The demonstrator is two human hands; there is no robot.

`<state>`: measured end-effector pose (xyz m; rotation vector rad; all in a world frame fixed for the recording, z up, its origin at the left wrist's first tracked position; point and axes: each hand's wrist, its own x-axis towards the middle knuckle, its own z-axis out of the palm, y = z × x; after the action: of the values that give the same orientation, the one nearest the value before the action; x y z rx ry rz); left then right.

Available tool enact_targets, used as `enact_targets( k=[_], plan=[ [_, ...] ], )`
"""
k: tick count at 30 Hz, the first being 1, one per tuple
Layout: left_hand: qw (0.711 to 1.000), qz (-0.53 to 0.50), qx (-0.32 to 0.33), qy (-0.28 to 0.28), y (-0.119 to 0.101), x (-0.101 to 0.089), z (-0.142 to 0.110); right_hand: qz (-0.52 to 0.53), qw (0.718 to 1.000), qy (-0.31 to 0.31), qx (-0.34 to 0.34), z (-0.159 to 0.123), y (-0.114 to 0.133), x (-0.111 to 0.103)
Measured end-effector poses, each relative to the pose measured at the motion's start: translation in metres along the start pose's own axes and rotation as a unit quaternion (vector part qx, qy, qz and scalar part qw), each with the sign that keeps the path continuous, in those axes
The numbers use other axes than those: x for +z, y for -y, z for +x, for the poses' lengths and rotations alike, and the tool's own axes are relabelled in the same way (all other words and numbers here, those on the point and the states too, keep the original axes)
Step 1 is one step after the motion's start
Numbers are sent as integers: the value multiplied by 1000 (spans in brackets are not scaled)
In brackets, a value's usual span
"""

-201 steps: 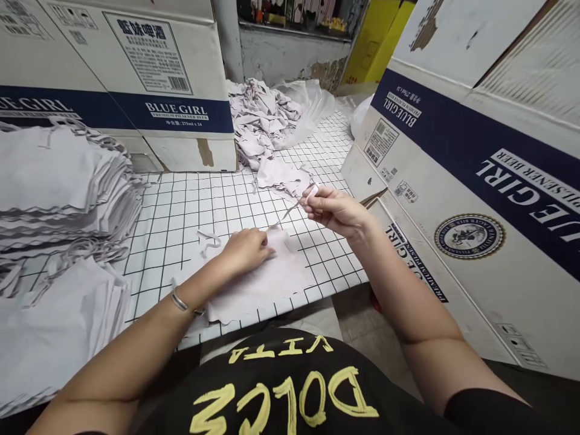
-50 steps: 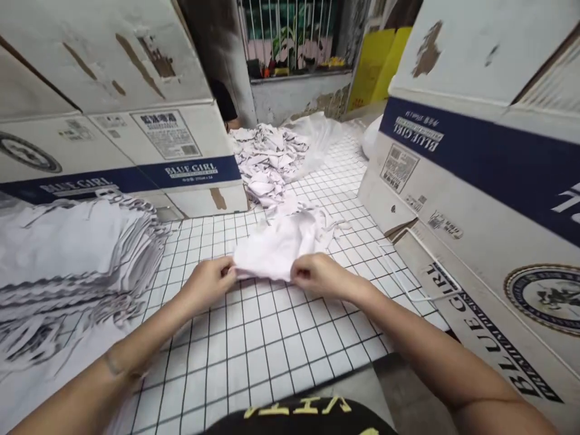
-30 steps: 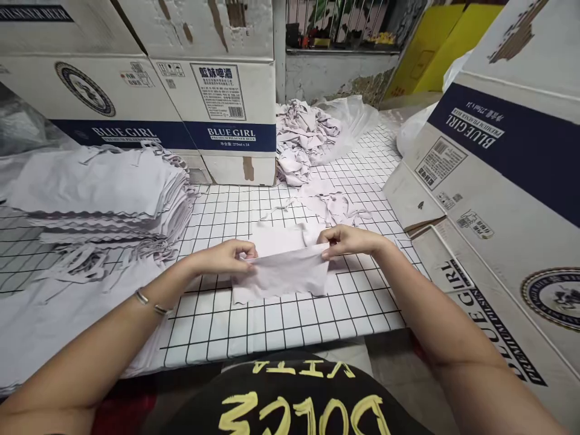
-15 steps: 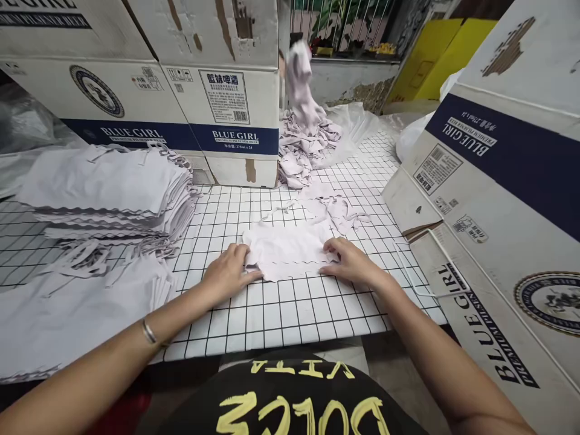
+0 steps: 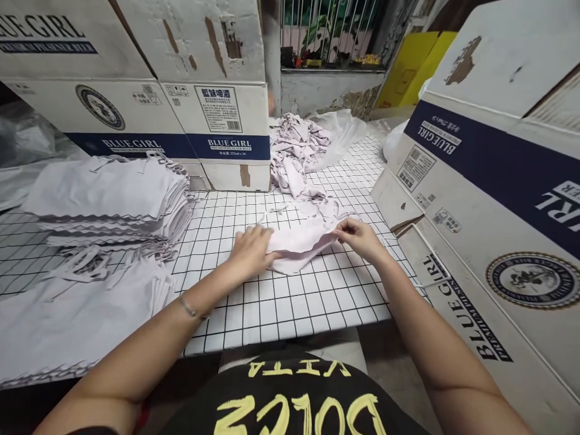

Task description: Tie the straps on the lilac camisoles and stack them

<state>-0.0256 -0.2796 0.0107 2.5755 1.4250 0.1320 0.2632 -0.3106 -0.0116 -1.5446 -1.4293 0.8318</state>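
Observation:
A pale pink-white camisole [image 5: 299,238] with thin straps and a wavy edge lies on the table in front of me, its straps pointing away. My left hand [image 5: 251,251] is at its left side, gripping the edge between thumb and fingers, partly blurred. At the right edge, my right hand [image 5: 360,237] pinches the cloth and lifts it a little, so the lower edge gapes open. To the left lie a stack of folded camisoles [image 5: 104,187] and, nearer me, a second pile of camisoles [image 5: 81,314].
A heap of crumpled pale garments [image 5: 299,142] rests on clear plastic at the back. One large carton [image 5: 222,121] stands behind the stacks, and another carton [image 5: 435,139] leans at the right. A grid-patterned cloth [image 5: 317,302] covers the table.
My right hand has raised the camisole's right edge, opening its lower edge. My left hand has shifted right and slightly up. The garment held up above the back heap is down now.

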Motion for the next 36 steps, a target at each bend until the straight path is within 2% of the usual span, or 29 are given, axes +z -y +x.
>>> enact_targets(
  k=[1,3,5,7,8,10,13,15,17,19,21,25,27,29,31,32,34,36],
  plan=[
    [998,-34,42,-37,-17,-5,13,14,1000,0,-14,4,6,1],
    [988,-92,95,-77,-53,-13,41,18,999,-9,-49,12,20,4],
    [985,-99,100,-99,-79,-15,61,-10,995,-35,-93,16,33,4],
    [987,-79,77,-121,-85,-7,66,-46,989,-73,-121,15,43,-2],
    [987,-70,63,-134,-79,0,62,-56,988,-84,-121,13,47,-6],
    [988,-54,22,-140,-55,19,47,-52,990,-92,-97,9,53,-17],
    [996,-47,-25,-66,-4,38,20,-27,994,-85,-65,7,63,-32],
    [996,-88,-22,-28,27,31,10,-19,994,-92,-58,12,74,-40],
    [985,-170,-11,-22,51,5,10,-7,994,-102,-43,25,88,-49],
    [967,-253,-12,-27,67,-36,20,13,995,-97,-14,44,103,-57],
    [956,-292,-21,-34,79,-81,34,42,997,-65,21,68,118,-64],
    [972,-230,-19,-51,93,-158,62,101,991,-31,82,118,143,-71],
    [974,-205,0,-100,97,-185,68,111,988,-36,97,134,154,-73],
    [967,-194,21,-162,97,-201,65,107,990,-34,90,139,161,-76],
    [966,-147,54,-204,94,-198,52,86,994,-15,67,128,159,-78],
    [967,-111,81,-213,92,-187,42,63,997,-3,53,116,153,-77],
    [964,-42,157,-210,85,-148,14,-13,999,23,42,81,131,-70],
    [955,-22,232,-184,76,-89,-23,-108,992,38,55,36,95,-55]
  ],
)
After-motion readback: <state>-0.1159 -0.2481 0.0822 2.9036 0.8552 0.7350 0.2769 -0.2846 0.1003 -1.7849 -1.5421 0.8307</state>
